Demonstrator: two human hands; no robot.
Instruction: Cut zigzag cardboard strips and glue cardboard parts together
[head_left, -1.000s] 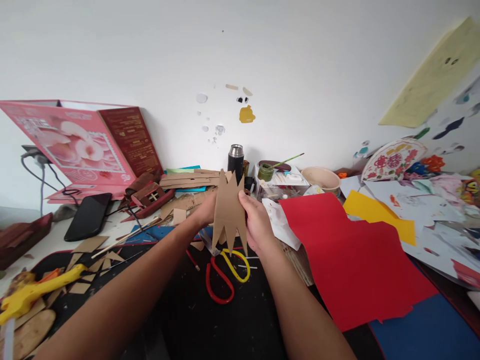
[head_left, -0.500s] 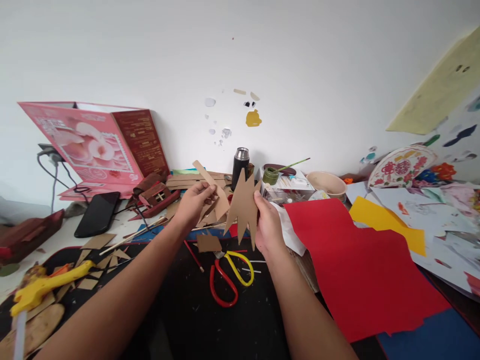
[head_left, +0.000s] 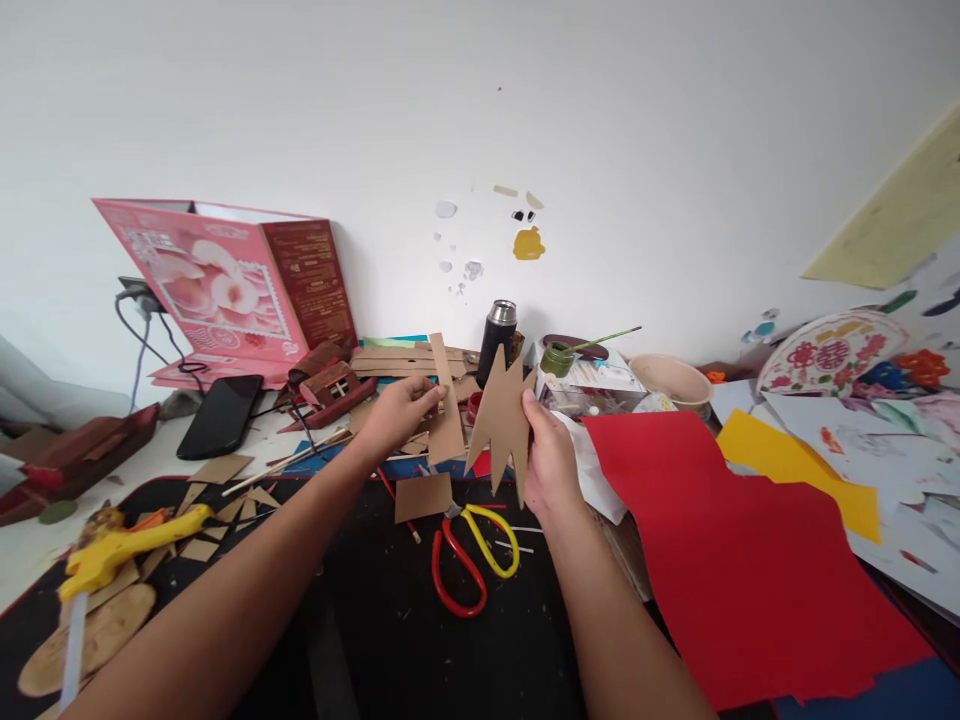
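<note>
My left hand (head_left: 405,410) pinches a flat cardboard piece (head_left: 448,432) that has a narrow strip rising from a wider lower part. In my right hand (head_left: 551,450) is a cardboard cutout (head_left: 496,415) with long jagged points at top and bottom, gripped at its right edge. The two pieces are held upright close to each other, with a small gap between them. Below them on the black mat lie scissors (head_left: 474,565) with one red and one yellow handle. A rectangular cardboard scrap (head_left: 422,497) lies by their blades, over a red pencil (head_left: 412,530).
A yellow hot glue gun (head_left: 124,550) and cardboard scraps lie at left, near a black phone (head_left: 220,417). A black thermos (head_left: 496,340) and a green paint jar (head_left: 558,358) stand behind the hands. Red paper (head_left: 720,540) spreads at right. A pink box (head_left: 225,285) stands back left.
The piece in my left hand has turned more upright and faces me more flatly. The jagged cutout stays in my right hand. The whole view has shifted slightly, with things appearing farther right.
</note>
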